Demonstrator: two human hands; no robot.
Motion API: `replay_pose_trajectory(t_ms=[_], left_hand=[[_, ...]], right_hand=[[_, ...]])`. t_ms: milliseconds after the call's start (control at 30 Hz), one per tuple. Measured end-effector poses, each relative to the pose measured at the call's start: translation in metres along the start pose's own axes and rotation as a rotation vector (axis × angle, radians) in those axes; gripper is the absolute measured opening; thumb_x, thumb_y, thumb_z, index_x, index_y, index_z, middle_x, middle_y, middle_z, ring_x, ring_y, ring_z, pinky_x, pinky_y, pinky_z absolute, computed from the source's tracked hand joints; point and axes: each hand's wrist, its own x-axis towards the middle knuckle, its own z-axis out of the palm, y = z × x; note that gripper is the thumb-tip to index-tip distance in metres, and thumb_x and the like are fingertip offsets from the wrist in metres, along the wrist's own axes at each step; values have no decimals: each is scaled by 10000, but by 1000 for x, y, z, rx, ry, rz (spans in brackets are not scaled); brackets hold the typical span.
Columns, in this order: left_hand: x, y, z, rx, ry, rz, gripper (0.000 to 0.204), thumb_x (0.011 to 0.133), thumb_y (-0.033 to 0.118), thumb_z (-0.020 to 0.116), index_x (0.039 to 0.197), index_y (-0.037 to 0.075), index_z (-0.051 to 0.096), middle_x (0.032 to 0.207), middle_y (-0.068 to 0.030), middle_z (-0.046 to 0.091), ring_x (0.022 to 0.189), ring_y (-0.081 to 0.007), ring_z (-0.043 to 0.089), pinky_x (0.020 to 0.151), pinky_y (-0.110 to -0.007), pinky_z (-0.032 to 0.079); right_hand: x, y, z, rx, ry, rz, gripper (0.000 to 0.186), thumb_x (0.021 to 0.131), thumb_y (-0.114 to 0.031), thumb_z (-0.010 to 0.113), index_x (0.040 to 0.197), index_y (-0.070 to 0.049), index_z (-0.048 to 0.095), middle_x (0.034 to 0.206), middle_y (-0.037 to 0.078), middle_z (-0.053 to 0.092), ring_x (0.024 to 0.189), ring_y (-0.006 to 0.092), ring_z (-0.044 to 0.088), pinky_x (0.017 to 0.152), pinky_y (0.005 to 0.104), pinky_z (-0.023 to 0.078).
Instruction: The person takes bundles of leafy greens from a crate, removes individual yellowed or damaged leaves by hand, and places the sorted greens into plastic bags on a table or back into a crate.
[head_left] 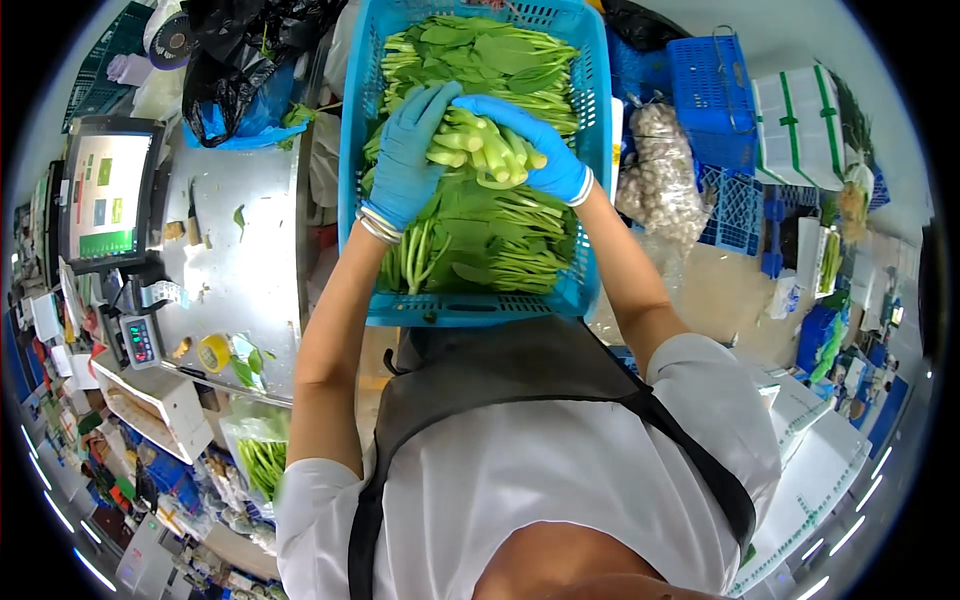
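As stalks (482, 147) sit between left hand (413, 155) and right hand (540, 148), a steel worktop (260, 190) gleams

Both hands, partly curled, clasp the stalks from either side, over greens (508, 55) in a blue basket (598, 110). The worktop, at left, carries a yellow roll (205, 352) and leaf scraps (240, 219) beside a screen (107, 195). Blue crates (712, 105) and bagged bulbs (662, 165) crowd the room's right side.

Greens (450, 240) lie in a crate (597, 90) before the person (560, 470); left of it stands the bench (250, 265), a tape roll (214, 353) on it, a screen (108, 190) farther left; right of the crate lies a bag of produce (660, 170).
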Motion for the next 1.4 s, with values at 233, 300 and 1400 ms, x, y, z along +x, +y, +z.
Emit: replay_pose_trajectory(t_ms=[233,300,1400], left_hand=[[-10,15,-11,-84,108,45,706,690,-23,675,1359,100,484,1292,-165,537,1206,-370,498,1022,-433,422],[-14,19,-22,-350,114,-38,698,711,-55,639,1371,103,476,1302,-151,539,1203,-345,513,1015,-405,438],[-413,-97,-396,6,579,-608,603,747,67,716,1308,41,498,1193,-161,585,1103,-317,572,943,-357,456]], right_hand=[[8,-59,14,-144,-16,-34,685,751,-74,754,1380,-130,489,1380,76,508,1244,254,504,1073,372,399],[16,-79,24,-220,-37,7,675,752,-3,710,1376,-138,491,1365,81,521,1238,266,511,1061,375,412],[199,-61,551,26,-758,156,645,810,-144,753,1386,-78,469,1264,64,592,1145,155,544,1000,323,442]])
